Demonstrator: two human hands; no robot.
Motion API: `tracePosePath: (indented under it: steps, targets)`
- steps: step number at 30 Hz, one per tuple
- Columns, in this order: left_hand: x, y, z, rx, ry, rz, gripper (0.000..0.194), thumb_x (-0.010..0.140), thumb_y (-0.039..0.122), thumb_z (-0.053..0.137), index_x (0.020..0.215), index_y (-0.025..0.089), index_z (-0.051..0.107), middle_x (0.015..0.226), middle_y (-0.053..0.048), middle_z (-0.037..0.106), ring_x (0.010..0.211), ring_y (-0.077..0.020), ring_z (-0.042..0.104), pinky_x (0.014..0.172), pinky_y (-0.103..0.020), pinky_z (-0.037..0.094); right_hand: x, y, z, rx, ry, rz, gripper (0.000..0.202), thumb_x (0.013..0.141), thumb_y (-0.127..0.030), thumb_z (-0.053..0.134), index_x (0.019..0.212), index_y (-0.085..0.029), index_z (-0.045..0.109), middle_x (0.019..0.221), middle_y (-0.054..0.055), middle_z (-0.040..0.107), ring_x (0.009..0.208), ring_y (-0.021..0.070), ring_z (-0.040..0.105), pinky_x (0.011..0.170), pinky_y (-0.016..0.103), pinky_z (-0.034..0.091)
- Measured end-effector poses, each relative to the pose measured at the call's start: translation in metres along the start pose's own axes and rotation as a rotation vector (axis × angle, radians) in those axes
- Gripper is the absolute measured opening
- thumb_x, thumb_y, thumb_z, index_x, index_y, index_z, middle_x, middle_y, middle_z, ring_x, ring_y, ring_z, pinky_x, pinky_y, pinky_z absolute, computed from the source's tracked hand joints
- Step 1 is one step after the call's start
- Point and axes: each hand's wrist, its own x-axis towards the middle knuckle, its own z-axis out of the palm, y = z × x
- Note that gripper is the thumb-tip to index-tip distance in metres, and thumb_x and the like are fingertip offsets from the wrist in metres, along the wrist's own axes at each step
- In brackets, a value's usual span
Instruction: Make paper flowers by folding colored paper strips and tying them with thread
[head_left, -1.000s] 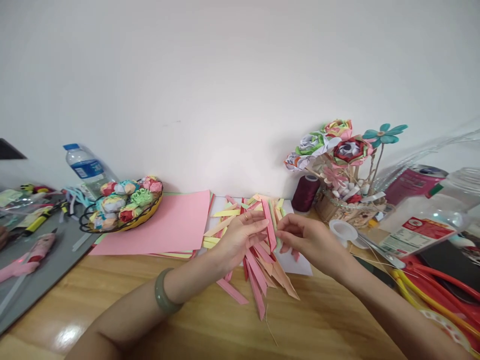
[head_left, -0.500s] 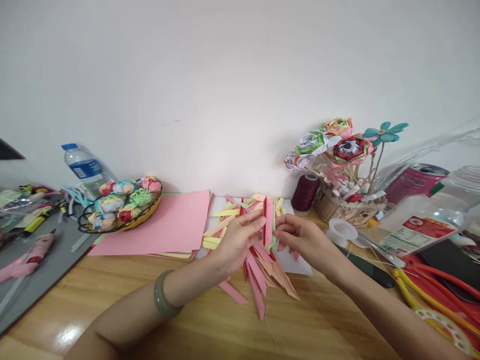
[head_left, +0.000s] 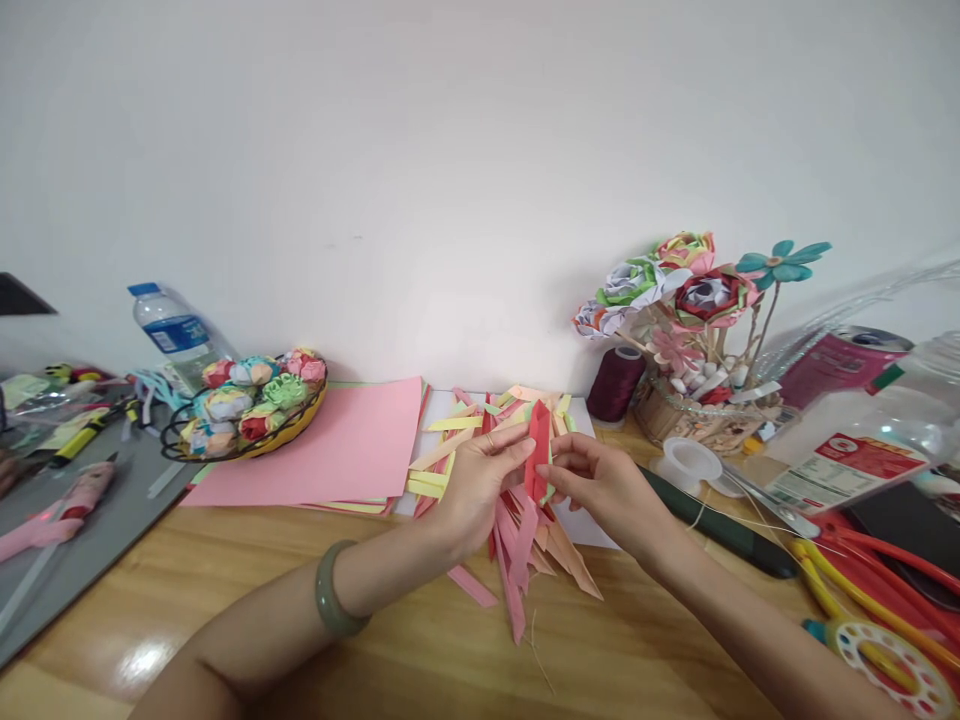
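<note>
My left hand (head_left: 476,485) pinches a folded red paper strip (head_left: 538,450) upright between thumb and fingers. From the right, my right hand (head_left: 600,485) grips the same strip near its lower right edge with thumb and forefinger. A pink strip (head_left: 525,535) hangs just under the red one. Beneath both hands lies a loose pile of folded strips in pink, peach (head_left: 574,560), yellow (head_left: 429,482) and green, partly on white sheets (head_left: 592,528). My hands partly hide the pile.
Left are pink sheets (head_left: 330,440), a basket (head_left: 300,425) of paper flowers and a bottle (head_left: 169,325). Right are a thread spool (head_left: 615,385), a flower pot (head_left: 690,415), a green-handled tool (head_left: 720,525), scissors (head_left: 870,560) and a plastic jar (head_left: 862,455). At the far left edge a hand shows partly.
A red strip now faces me between my hands where a pink strip was, and a pink one sits lower. My right thumb has moved left onto the strip. The view has shifted slightly.
</note>
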Motion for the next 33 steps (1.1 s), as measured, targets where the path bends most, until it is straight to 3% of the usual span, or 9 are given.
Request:
tracePosePath:
  steps: [5,11,17,22,27,33]
  targets:
    - [-0.001,0.002,0.001,-0.011,0.095,0.052,0.05,0.06,0.016,0.071,0.108,0.025,0.059,0.086,-0.001,0.06,0.078,-0.0122,0.056,0.077,-0.031,0.045,-0.002,-0.006,-0.002,0.016,-0.023,-0.008,0.013,0.072,-0.029,0.052,0.077,-0.017,0.054,0.059,-0.002,0.057,0.052,0.0101,0.052,0.047,0.022,0.038]
    - [0.004,0.006,-0.001,-0.022,-0.146,0.01,0.019,0.07,0.023,0.065,0.086,0.013,0.067,0.085,-0.007,0.064,0.076,-0.0119,0.057,0.077,-0.026,0.044,-0.001,-0.012,-0.006,0.15,-0.045,0.068,0.019,0.068,-0.03,0.056,0.081,-0.016,0.053,0.061,-0.002,0.055,0.052,0.0088,0.048,0.038,0.018,0.028]
    - [0.01,0.009,-0.005,-0.024,-0.156,-0.05,0.024,0.068,0.019,0.067,0.092,0.014,0.067,0.082,-0.005,0.064,0.069,-0.0079,0.056,0.07,-0.02,0.044,0.001,-0.011,-0.01,0.176,-0.056,0.114,0.025,0.061,-0.032,0.065,0.077,-0.016,0.054,0.055,-0.004,0.051,0.048,0.0069,0.044,0.037,0.018,0.028]
    - [0.011,0.009,-0.006,0.018,-0.181,-0.087,0.021,0.067,0.023,0.068,0.084,0.011,0.068,0.074,-0.004,0.063,0.062,-0.0059,0.054,0.065,-0.02,0.044,0.002,-0.011,-0.012,0.159,-0.079,0.135,0.029,0.055,-0.035,0.071,0.072,-0.015,0.059,0.055,-0.004,0.052,0.046,0.0063,0.043,0.037,0.018,0.029]
    - [0.009,0.012,-0.005,0.119,-0.214,-0.077,0.025,0.066,0.023,0.068,0.088,0.013,0.068,0.085,-0.007,0.066,0.073,-0.0116,0.058,0.074,-0.025,0.044,0.004,-0.007,-0.013,0.13,-0.08,0.154,0.025,0.058,-0.034,0.068,0.07,-0.014,0.062,0.048,-0.005,0.049,0.042,0.0062,0.041,0.037,0.019,0.029]
    - [0.004,0.013,-0.001,0.205,-0.249,0.001,0.024,0.07,0.025,0.064,0.09,0.012,0.068,0.08,-0.007,0.067,0.073,-0.016,0.061,0.079,-0.033,0.044,0.002,-0.008,-0.01,0.089,-0.071,0.153,0.016,0.06,-0.029,0.063,0.068,-0.015,0.06,0.045,-0.005,0.049,0.04,0.0058,0.041,0.037,0.019,0.028]
